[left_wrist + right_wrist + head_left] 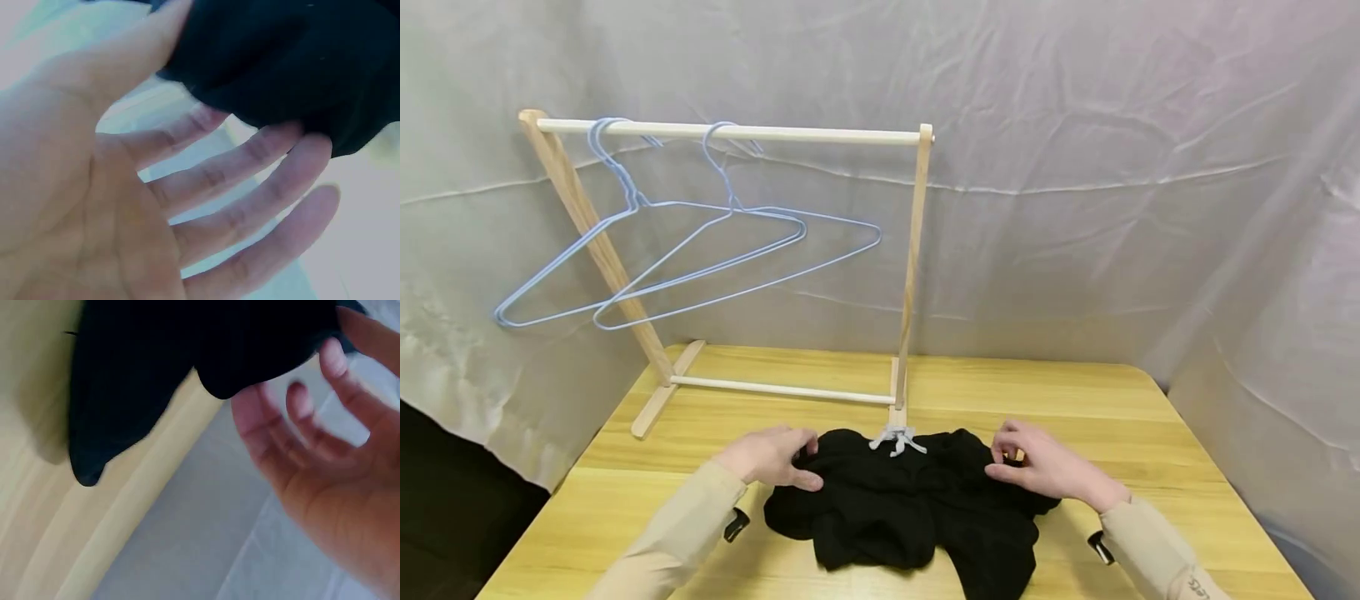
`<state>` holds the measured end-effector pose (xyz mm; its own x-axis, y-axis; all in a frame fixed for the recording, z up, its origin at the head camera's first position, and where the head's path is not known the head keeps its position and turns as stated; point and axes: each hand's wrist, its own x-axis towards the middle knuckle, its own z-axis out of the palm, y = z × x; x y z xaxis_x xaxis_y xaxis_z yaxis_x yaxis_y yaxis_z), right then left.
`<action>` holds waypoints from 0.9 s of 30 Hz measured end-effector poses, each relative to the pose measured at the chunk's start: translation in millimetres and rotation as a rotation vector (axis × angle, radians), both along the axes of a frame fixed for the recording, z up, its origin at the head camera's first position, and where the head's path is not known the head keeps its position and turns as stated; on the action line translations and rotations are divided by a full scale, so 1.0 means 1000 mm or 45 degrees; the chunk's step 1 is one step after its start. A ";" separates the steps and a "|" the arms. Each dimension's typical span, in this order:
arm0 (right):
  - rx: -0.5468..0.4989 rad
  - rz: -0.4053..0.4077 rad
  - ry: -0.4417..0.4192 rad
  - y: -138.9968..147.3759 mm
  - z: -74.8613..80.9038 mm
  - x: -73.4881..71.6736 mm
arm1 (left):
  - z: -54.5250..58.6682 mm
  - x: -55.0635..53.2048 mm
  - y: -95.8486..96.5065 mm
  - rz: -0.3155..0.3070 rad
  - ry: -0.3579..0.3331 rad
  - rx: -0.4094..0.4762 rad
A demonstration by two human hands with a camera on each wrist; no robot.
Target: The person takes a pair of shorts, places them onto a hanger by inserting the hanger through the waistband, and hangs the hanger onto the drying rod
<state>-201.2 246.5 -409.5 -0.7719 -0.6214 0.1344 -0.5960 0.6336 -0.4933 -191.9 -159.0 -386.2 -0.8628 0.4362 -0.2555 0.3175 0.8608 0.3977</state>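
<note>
Black shorts (880, 500) lie bunched on the table, with a pale drawstring (898, 439) tied at the far edge. At their left side is my left hand (775, 457), thumb over the cloth and apart from the fingers. The left wrist view shows that hand's fingers (250, 206) spread and nearly straight, some fingertips right at the edge of the black cloth (294, 62). My right hand (1048, 462) pinches the right side of the shorts. In the right wrist view its thumb and index finger (334, 359) meet at the cloth edge, the other fingers loosely bent.
Behind the shorts stands a wooden rack (912, 275) with a white top rail (820, 134). Several light blue wire hangers (730, 296) hang from it, toward the left. The rack's right foot (897, 412) reaches close to the drawstring. Grey fabric (1075, 250) encloses the wooden table (1037, 387).
</note>
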 end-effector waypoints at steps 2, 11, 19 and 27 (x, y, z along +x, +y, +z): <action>-0.038 0.026 -0.056 0.001 -0.001 -0.001 | 0.003 -0.005 0.000 -0.011 0.028 0.069; 0.016 -0.223 -0.172 -0.020 0.011 -0.017 | -0.006 -0.044 0.022 0.020 0.065 0.076; 0.175 -0.054 -0.229 -0.031 0.012 -0.025 | -0.032 -0.056 0.037 0.045 -0.115 -0.132; 0.209 0.129 -0.178 -0.029 0.008 -0.029 | -0.035 -0.060 0.028 -0.012 -0.210 -0.172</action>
